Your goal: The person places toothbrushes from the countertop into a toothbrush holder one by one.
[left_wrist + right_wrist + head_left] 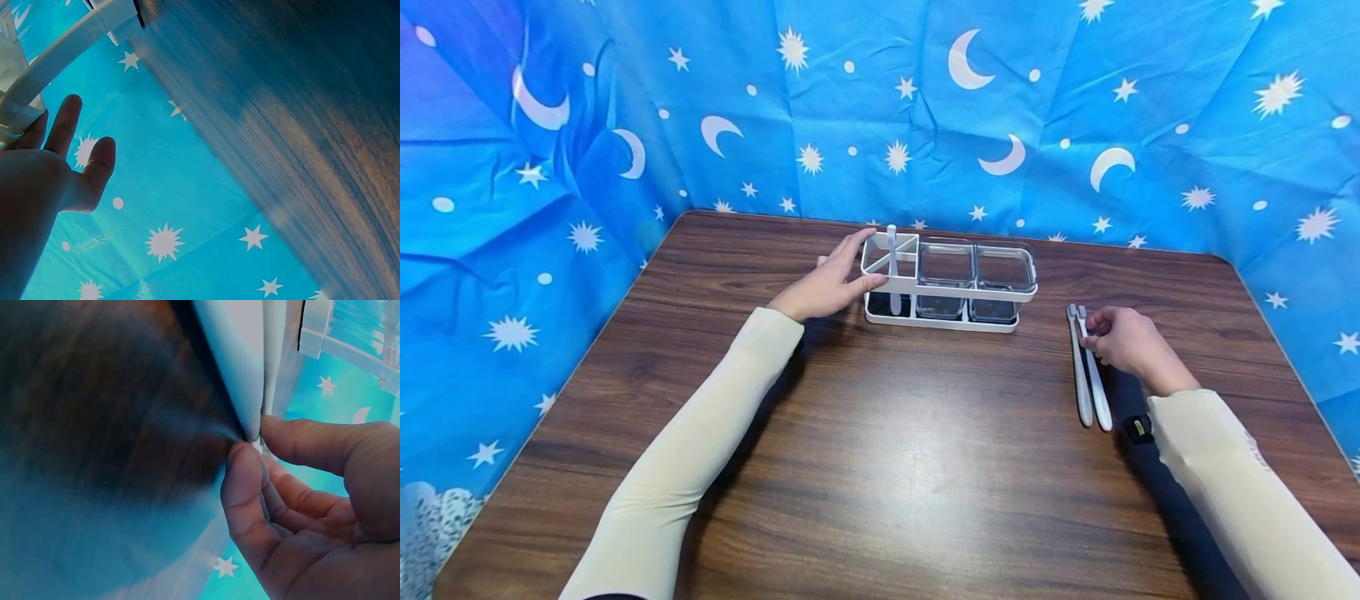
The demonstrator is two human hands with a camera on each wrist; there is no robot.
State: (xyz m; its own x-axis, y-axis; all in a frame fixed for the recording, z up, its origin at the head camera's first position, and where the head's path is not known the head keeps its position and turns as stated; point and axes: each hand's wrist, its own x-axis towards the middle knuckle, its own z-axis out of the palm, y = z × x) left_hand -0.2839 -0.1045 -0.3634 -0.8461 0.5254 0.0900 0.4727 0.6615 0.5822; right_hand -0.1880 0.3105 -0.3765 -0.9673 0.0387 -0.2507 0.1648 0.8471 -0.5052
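A white toothbrush holder (970, 294) stands at the back middle of the table, one toothbrush (892, 250) upright in its divided left section. My left hand (827, 287) rests against the holder's left end, thumb at the front rail and fingers reaching along the side; the left wrist view shows the fingers spread and fairly straight. To the right of the holder, two white toothbrushes lie side by side, heads toward the back. My right hand (1126, 340) pinches the right-hand toothbrush (1099, 393) near its neck, between thumb and fingertips. The other toothbrush (1082, 387) lies just left of it.
Two clear cups sit in the holder, a middle cup (946, 267) and a right cup (1002, 271). The dark wooden table (880, 467) meets a blue cloth (880, 100) with moons and stars along its back and sides.
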